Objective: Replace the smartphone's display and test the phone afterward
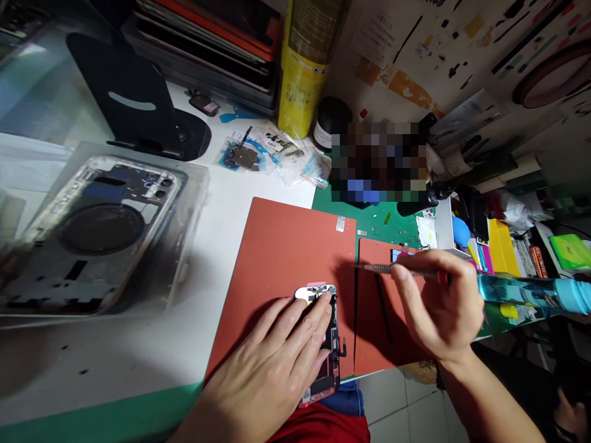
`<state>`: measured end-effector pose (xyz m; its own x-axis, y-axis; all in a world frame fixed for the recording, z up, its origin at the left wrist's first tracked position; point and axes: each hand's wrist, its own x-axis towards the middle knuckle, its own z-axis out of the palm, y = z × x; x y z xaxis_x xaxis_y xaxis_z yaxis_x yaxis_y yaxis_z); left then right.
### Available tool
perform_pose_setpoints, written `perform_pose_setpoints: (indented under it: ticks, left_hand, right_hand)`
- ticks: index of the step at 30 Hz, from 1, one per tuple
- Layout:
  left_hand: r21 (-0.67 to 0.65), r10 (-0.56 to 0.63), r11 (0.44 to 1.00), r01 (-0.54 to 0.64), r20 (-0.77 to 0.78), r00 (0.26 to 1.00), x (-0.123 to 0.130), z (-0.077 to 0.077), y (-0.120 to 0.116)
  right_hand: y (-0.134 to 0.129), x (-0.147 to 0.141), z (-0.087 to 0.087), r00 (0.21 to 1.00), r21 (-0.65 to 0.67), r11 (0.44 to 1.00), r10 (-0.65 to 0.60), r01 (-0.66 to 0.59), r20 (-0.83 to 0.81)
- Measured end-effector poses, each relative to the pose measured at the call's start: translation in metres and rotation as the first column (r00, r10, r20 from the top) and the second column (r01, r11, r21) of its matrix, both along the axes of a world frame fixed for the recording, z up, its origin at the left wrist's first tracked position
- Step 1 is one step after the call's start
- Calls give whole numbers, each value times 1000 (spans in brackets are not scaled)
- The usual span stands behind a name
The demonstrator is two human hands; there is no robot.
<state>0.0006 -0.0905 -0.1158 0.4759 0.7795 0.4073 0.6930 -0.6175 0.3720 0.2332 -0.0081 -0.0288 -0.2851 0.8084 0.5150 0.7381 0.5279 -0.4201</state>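
My left hand (286,344) lies flat with fingers stretched over an opened phone part (330,363), its inner side up. The hand covers much of it; a small flex cable (343,347) sticks out at its right edge. The part rests on a reddish-brown mat (277,246), reaching its front edge. To the right, my right hand (438,301) is raised, closed on a slim pointed metal hand tool (382,268) with a ribbed section. Its tip points left, above and right of the phone part; the fingers hide its rear part.
A second reddish-brown mat (373,344) lies under my right hand. At left, a phone housing (101,227) sits on a clear plastic box. A black stand (133,92), yellow can (302,86) and small parts bags (295,160) stand behind. A blue bottle (517,290) lies at right.
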Motion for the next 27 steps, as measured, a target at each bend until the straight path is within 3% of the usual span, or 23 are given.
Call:
perform_pose_setpoints:
  ticks: [2, 5, 9, 14, 16, 20, 23, 27]
  left_hand:
    - [5, 1, 1000, -1, -6, 1000, -1, 0, 0]
    - [-9, -1, 1000, 1, -3, 1000, 0, 0, 1]
    - [10, -27, 1000, 27, 12, 1000, -1, 0, 3]
    - [33, -25, 999, 22, 109, 994, -10, 4, -2]
    - [12, 8, 1000, -10, 202, 979, -13, 7, -2]
    - [-102, 188, 982, -162, 378, 907, -16, 16, 4]
    - [-216, 256, 960, -177, 424, 869, -17, 22, 8]
    - [-263, 258, 954, -144, 470, 844, -19, 25, 8]
  right_hand:
    - [3, 8, -12, 980, -85, 989, -136, 124, -144]
    - [7, 11, -28, 939, -225, 957, -240, 185, -248]
    - [13, 3, -38, 937, -225, 959, -228, 170, -266]
    - [15, -2, -35, 905, -260, 952, -250, 164, -344]
    - [9, -4, -32, 851, -358, 926, -280, 118, -444]
    - [-14, -11, -28, 708, -554, 825, -325, -112, -627]
    - [-33, -20, -27, 665, -596, 771, -326, -224, -672]
    - [-49, -29, -28, 636, -600, 746, -319, -288, -703]
